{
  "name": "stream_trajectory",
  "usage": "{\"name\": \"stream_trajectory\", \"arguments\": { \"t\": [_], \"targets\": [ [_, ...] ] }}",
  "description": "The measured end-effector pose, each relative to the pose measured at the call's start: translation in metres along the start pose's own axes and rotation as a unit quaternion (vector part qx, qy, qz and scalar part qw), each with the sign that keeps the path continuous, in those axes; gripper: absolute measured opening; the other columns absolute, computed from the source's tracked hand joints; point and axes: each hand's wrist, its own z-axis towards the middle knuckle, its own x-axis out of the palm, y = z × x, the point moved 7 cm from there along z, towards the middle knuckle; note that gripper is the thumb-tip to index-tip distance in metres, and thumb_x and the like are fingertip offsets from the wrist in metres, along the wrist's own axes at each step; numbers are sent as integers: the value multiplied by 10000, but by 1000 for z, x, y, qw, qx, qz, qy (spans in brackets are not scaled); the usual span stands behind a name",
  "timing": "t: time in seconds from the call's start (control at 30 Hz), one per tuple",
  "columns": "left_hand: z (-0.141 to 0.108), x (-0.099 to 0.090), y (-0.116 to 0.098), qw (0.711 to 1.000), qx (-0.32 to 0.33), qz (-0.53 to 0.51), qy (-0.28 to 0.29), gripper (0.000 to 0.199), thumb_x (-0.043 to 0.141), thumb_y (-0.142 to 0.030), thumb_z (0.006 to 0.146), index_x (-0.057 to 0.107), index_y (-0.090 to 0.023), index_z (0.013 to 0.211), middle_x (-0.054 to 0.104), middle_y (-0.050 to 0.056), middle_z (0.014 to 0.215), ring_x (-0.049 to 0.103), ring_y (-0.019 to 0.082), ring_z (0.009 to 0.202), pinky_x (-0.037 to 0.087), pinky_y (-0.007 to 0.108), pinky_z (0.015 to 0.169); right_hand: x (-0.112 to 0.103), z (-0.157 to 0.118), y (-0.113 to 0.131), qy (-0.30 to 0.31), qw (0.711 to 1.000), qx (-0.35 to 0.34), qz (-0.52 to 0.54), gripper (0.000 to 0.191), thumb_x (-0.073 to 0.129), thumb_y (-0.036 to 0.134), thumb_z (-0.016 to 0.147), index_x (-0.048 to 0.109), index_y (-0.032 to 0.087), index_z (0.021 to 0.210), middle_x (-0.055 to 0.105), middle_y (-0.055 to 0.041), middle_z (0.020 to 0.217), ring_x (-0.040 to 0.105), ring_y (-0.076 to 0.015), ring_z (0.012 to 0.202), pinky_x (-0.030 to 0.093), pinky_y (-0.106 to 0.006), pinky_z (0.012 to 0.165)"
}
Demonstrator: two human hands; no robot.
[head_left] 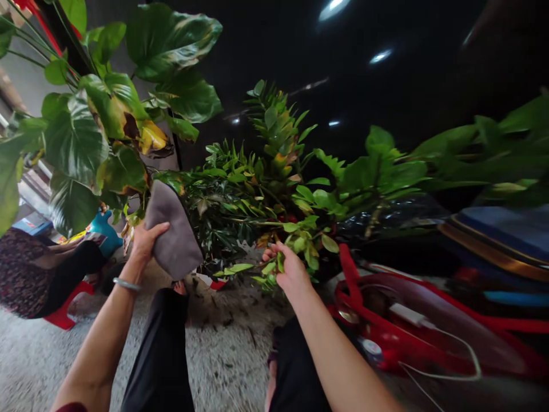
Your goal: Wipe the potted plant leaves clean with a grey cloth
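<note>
The rough, pale grey concrete floor [227,366] spreads under the wearer's black trousers [160,355], and small dark scraps [221,317] of what looks like plant litter lie scattered on it between the legs. Above it, the left hand [146,243] grasps a flat grey cloth [175,232] by its left edge, thumb laid over the front; a pale bangle [126,284] circles that wrist. The right hand [291,269] has its fingers curled in, pinching a leafy green stem [281,262] low in the middle of the greenery, to the right of the cloth and apart from it. A row of plants crosses the room: a broad-leaved plant [77,137] at left with some yellow and browned leaves, a dense upright plant [278,129] at centre, and blurred foliage [458,151] at right. Behind them rises a dark, glossy surface [412,86] that shows several bright spots of light. At the left edge a person [26,274] in a patterned top and dark trousers sits on a red stool [71,306], near a turquoise bag-like item [105,232]. At right, a red plastic container [390,352] stands near the right forearm, with a white block [407,315] and a looping white cable [465,376]; beyond it is a blurred dark blue object [506,234] with a brown band.
</note>
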Motion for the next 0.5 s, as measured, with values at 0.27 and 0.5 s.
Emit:
{"name": "stream_trajectory", "arguments": {
  "t": [0.27,0.5],
  "targets": [
    [-81,24,74,944,-201,70,251,381,853,-279,480,759,-157,828,741,44,713,663,226,623,538,324,599,-3,-6,0,-13,1000,22,-10,114,653,234,881,612,186,786,666,14,555,606,-129,394,511,-223,392],
    [-11,11,-18,999,-6,8,43,424,846,-372,566,705,-186,920,739,37,806,653,201,683,534,311,645,-3,-10,4,-9,1000,26,-8,146,616,217,901,595,193,759,664,19,537,605,-122,394,510,-208,388]
  ]
}}
